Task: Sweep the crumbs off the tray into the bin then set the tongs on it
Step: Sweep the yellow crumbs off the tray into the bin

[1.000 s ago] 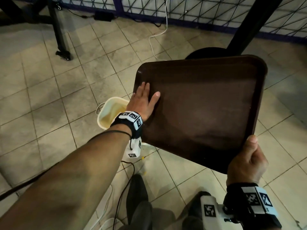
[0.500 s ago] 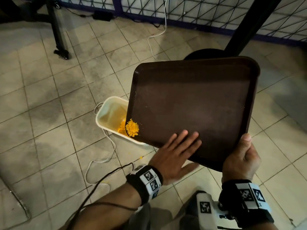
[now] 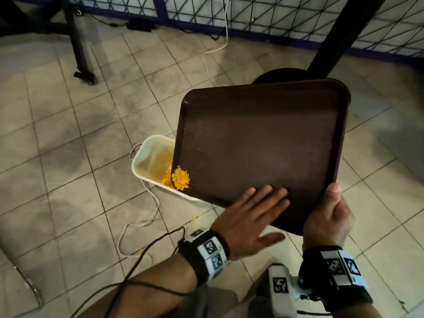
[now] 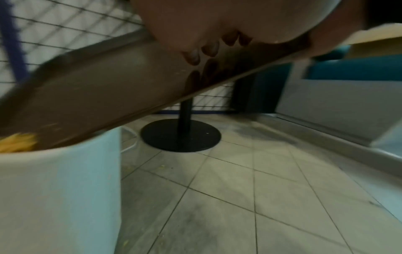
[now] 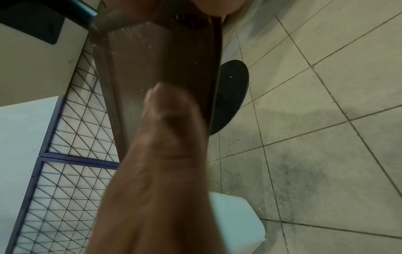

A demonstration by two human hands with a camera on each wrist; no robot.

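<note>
A dark brown tray (image 3: 259, 143) hangs tilted in the air, its lower left corner over a white bin (image 3: 151, 161) on the floor. A heap of orange crumbs (image 3: 180, 178) sits in that low corner, more lie inside the bin. My right hand (image 3: 328, 216) grips the tray's near right corner, thumb on top. My left hand (image 3: 252, 214) lies flat with straight fingers on the tray's near edge. The left wrist view shows the tray (image 4: 104, 96) slanting down into the bin (image 4: 58, 197), with crumbs (image 4: 17, 142) at its lip. No tongs are in view.
A black round table base (image 3: 282, 75) with a pole stands on the tiled floor behind the tray. White and black cables (image 3: 137, 226) trail beside the bin. A wire mesh fence (image 3: 252, 14) runs along the back. A few crumbs (image 3: 195, 218) lie on the floor.
My left hand has swept from the tray's left edge down to its near edge, uncovering the crumb heap at the low corner. The tray has shifted slightly; the right hand's grip is unchanged.
</note>
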